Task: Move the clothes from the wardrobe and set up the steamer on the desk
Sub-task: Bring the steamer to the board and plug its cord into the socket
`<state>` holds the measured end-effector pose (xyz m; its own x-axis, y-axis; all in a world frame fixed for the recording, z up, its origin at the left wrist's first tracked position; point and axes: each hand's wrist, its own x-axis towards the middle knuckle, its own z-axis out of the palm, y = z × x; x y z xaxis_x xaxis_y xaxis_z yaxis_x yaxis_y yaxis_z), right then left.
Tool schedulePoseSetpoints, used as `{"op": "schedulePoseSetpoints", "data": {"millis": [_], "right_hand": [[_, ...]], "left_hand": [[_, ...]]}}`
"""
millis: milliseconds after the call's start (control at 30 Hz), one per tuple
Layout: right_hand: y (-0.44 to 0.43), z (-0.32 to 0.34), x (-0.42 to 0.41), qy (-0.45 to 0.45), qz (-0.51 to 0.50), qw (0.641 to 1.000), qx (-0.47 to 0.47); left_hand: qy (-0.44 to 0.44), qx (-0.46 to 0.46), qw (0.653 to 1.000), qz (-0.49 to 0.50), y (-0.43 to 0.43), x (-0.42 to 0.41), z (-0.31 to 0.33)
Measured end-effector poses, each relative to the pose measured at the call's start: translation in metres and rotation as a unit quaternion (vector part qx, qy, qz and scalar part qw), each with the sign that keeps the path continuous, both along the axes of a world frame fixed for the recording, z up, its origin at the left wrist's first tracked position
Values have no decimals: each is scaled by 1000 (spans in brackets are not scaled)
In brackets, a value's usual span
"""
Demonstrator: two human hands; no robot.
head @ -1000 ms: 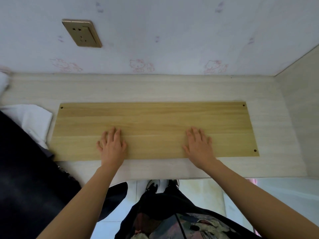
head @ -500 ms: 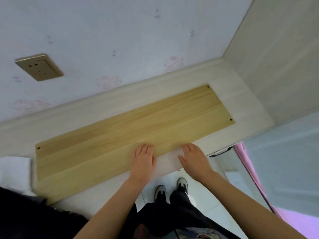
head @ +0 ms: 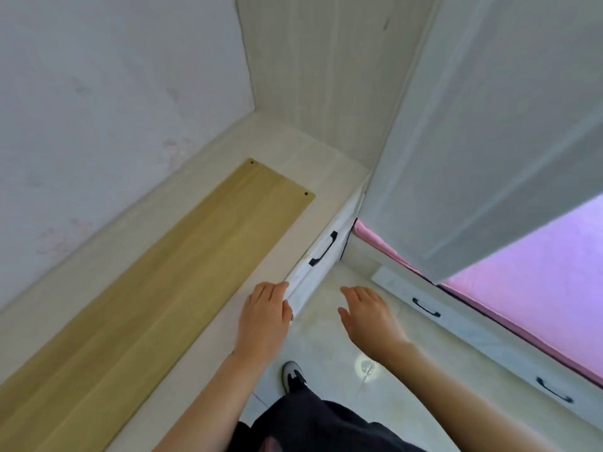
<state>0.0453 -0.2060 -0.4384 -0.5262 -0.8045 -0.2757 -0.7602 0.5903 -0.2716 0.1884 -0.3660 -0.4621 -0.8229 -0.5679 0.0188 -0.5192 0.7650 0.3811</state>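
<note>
A long light-wood board (head: 156,278) lies flat on the pale desk (head: 313,158), reaching toward the corner. My left hand (head: 266,316) rests palm down at the desk's front edge, fingers apart, holding nothing. Off the desk, my right hand (head: 368,313) hovers over the floor, open and empty. No clothes and no steamer show in this view.
A desk drawer with a black handle (head: 323,252) sits under the front edge. A tall pale panel (head: 326,76) and a white door (head: 489,125) stand right. Pink bedding (head: 538,285) lies above low drawers with black handles (head: 425,308). My shoe (head: 293,380) is on the tile floor.
The view has swung right, away from the wall socket. Both hands have slid off the board; the left now sits at the desk edge, the right is over the floor.
</note>
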Motion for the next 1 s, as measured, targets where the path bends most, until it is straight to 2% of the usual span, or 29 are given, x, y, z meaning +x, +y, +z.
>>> {"op": "schedulePoseSetpoints", "data": {"millis": [233,633,800,1000], "right_hand": [[126,0,-5,6,-93,996,-4],[364,1,-5,43,-252,967,3],[424,-1,-11,54,-313,948,-6],[458,-1,-35,55,-371,927,-22]], "left_hand": [[9,52,992,-112,105,-47,4],[13,60,958,-279,332,-95,-5],[8,54,937,-344,390,-125,-1],[10,48,920,-390,425,-174,3]]}}
